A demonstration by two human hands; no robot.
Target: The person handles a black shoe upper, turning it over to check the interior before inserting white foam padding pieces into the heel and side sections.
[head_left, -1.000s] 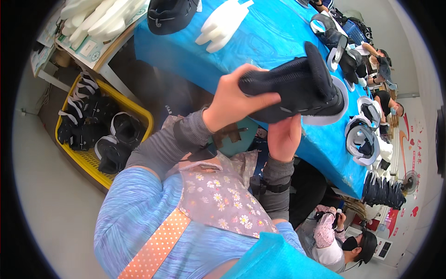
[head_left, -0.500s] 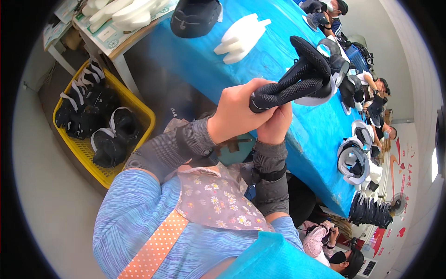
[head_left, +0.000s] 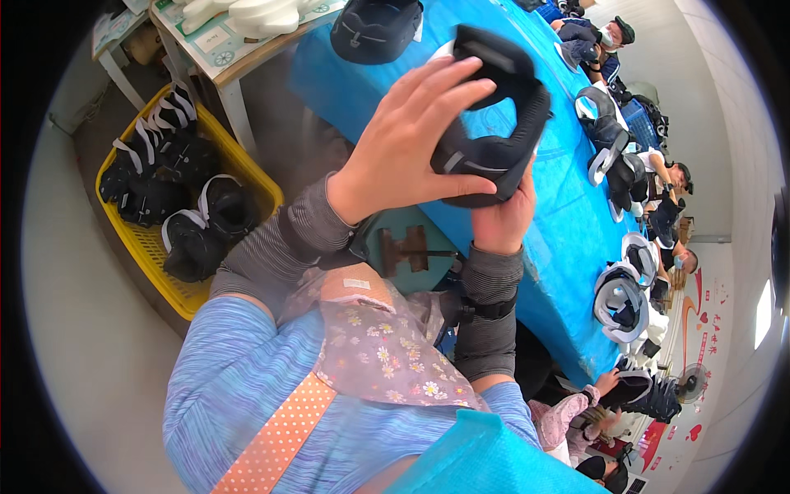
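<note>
A black padded ring-shaped helmet liner (head_left: 502, 148) is raised in front of me, above the blue-covered table (head_left: 568, 272). My left hand (head_left: 411, 136) spans its left side, fingers long and spread over the upper part and thumb pressed on the lower rim. From below, my right hand (head_left: 508, 216) grips the near edge; most of its fingers are hidden behind the liner. Through the liner's opening the blue cover shows. Beyond my left hand, a black helmet-like shell (head_left: 376, 31) rests on the table's far end.
At left stands a yellow basket (head_left: 276, 198) holding several black padded pieces with white straps. White foam pieces (head_left: 263, 15) lie on a side table (head_left: 222, 74). Helmets (head_left: 621, 300) line the blue table's right side. Co-workers (head_left: 671, 177) sit beyond; a pink-sleeved person (head_left: 564, 420) works at lower right.
The liner, squeezed narrow before, is now spread into an open ring and tilted up. My left hand has shifted from its lower end to its left side. The pink-sleeved person has reached out.
</note>
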